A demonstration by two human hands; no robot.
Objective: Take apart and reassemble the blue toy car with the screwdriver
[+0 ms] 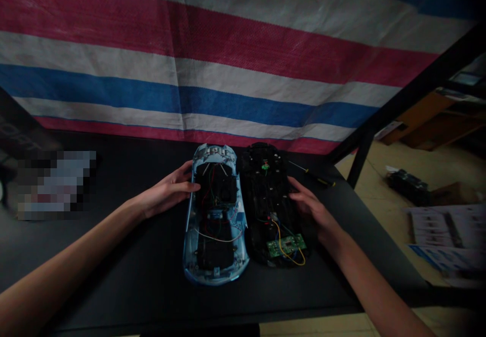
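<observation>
A light blue toy car body shell [241, 243] lies upside down on the black table, its wired inside facing up. Beside it on the right is the black car chassis [261, 195], with a green circuit board [286, 246] and a loop of yellow wire at its near end. My left hand [169, 190] grips the shell's left edge, thumb over the rim and fingers beneath. At the chassis's right edge, my right hand [309, 208] has its fingers curled against the side; its thumb is hidden.
A screwdriver [313, 175] lies behind my right hand. Striped sheeting [243, 68] hangs along the table's back edge. A blurred-out item [61, 185] is at the left. On the floor to the right are another dark car part [408, 185] and printed boxes [436, 230].
</observation>
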